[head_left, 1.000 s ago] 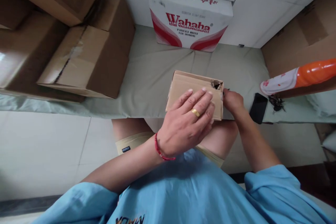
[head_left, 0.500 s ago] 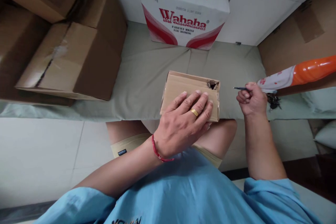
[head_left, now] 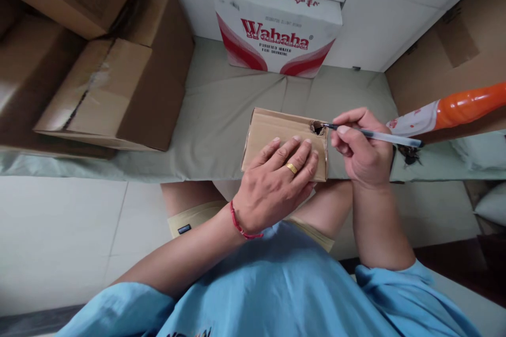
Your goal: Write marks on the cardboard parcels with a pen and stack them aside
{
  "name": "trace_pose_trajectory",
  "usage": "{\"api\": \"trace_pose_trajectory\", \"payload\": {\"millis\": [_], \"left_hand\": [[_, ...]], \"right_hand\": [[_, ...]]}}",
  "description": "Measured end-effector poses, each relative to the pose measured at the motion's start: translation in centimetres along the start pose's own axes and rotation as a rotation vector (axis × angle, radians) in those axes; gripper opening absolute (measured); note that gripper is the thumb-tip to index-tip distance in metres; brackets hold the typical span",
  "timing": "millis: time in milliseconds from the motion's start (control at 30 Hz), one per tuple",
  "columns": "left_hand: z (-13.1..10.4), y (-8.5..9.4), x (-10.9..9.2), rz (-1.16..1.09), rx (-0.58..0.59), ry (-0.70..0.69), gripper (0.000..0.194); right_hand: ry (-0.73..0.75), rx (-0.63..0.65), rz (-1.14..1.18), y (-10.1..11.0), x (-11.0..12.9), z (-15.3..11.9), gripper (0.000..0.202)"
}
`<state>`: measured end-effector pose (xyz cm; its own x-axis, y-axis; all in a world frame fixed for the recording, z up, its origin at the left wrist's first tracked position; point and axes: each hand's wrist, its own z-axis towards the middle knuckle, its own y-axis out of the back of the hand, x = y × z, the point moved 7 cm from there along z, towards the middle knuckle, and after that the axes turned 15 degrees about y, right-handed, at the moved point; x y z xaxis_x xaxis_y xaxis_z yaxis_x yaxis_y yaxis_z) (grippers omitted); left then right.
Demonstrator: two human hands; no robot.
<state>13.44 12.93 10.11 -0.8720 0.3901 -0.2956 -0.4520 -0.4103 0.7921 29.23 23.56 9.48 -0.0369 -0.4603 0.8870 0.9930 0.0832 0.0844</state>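
A small cardboard box (head_left: 272, 129) lies at the near edge of the covered bench, with a ragged dark hole (head_left: 317, 127) in its far right corner. My left hand (head_left: 282, 174) rests flat on top of the box, fingers stretched out and slightly apart. In my right hand (head_left: 361, 147) is a pen (head_left: 379, 137) with a clear barrel, gripped between thumb and fingers. Its tip points left and is at the right rim of the hole; whether it touches the cardboard I cannot tell.
A white and red Wahaha water carton (head_left: 276, 31) stands against the wall. Brown cardboard boxes (head_left: 98, 89) are stacked at the left. An orange-and-white wrapped object (head_left: 454, 110) lies at the right, with a small dark bunch (head_left: 409, 155), possibly keys, beside my right hand.
My right hand has moved left with the pen, bringing its tip from beside the box to the hole. The left hand has stayed on the box.
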Motion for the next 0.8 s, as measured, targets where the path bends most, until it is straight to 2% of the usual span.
{"api": "trace_pose_trajectory", "payload": {"millis": [67,267,467,800], "left_hand": [[-0.1,-0.1,0.1,-0.013,0.011,0.003,0.039],[-0.2,-0.3,0.3,-0.043,0.041,0.015,0.041],[-0.2,-0.1,0.2,-0.021,0.010,0.007,0.039],[-0.3,-0.2,0.2,-0.018,-0.003,0.000,0.041]], "right_hand": [[0.023,0.021,-0.060,-0.3,-0.1,0.0,0.004],[0.063,0.042,-0.171,-0.9,-0.7,0.5,0.010],[0.077,0.059,-0.226,-1.2,-1.3,0.9,0.011],[0.101,0.015,-0.297,-1.3,-1.0,1.1,0.015]]}}
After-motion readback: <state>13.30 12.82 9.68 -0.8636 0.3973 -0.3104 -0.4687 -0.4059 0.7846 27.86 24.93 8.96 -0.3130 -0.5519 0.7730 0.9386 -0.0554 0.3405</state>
